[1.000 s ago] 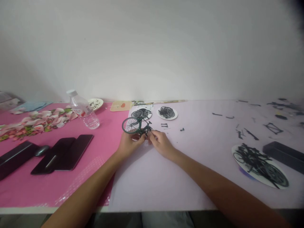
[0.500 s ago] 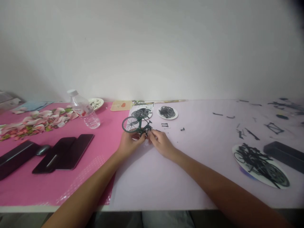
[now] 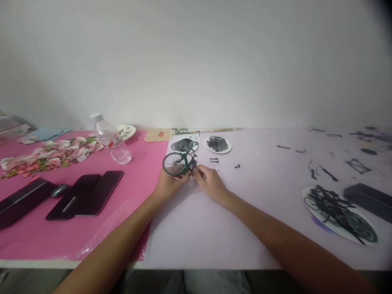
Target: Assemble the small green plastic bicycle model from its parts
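Observation:
A small dark-green model bicycle [image 3: 176, 164] is held up over the middle of the table, its spoked wheel to the left. My left hand [image 3: 168, 183] grips it from below and behind, with the fingers partly hidden by the wheel. At its right end, my right hand [image 3: 209, 183] pinches close to the frame with thumb and forefinger. Whether a tiny part sits between those right fingertips is too small to see. Just behind stand a white plate of wheels [image 3: 184, 145] and a second plate of thin black parts [image 3: 218, 144].
On the pink cover at left are a water bottle [image 3: 110, 141], flower petals [image 3: 52, 154], and dark phones [image 3: 99, 192]. Loose black parts [image 3: 329, 173] lie at right, near an oval plate of bicycle pieces [image 3: 339, 214] and a black case [image 3: 369, 200].
The model bicycle has turned slightly in my hands, its wheel now facing me more and a little lower. Both hands stay together at it. The whole view has shifted a little.

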Demonstrator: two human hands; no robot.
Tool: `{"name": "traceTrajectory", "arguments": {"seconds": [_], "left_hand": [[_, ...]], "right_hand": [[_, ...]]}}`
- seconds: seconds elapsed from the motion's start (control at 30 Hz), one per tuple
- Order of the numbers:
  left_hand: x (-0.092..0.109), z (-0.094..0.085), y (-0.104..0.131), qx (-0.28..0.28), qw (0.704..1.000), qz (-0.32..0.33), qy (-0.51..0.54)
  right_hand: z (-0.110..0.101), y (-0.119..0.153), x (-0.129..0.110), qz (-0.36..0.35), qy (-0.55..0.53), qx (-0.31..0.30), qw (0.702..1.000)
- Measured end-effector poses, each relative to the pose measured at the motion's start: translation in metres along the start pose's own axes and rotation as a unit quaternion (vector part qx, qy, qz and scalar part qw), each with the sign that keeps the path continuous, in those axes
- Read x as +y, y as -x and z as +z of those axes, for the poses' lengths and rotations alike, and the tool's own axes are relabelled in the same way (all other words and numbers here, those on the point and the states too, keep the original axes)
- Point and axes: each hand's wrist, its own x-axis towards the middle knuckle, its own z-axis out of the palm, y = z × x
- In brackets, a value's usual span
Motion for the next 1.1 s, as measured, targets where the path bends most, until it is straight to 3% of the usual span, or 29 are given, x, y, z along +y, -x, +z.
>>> {"name": "traceTrajectory", "arguments": {"seconds": [0.1,0.33,1.1], "left_hand": [[-0.0011,0.0000,0.0002,-0.008,1.000,0.000,0.004],[0.0004,0.0005,0.0004,-0.001,1.000,-0.002,0.015],[0.0006,0.0017,0.0010,0.004,1.000,-0.008,0.027]], "right_hand": [[-0.0008,0.0003,-0.0002,0.009,-0.007,-0.018,1.000],[0.0002,0.0020,0.0001,0.007,0.007,0.009,1.000],[-0.0020,0.0022,-0.0059,0.006,0.001,0.010,1.000]]}}
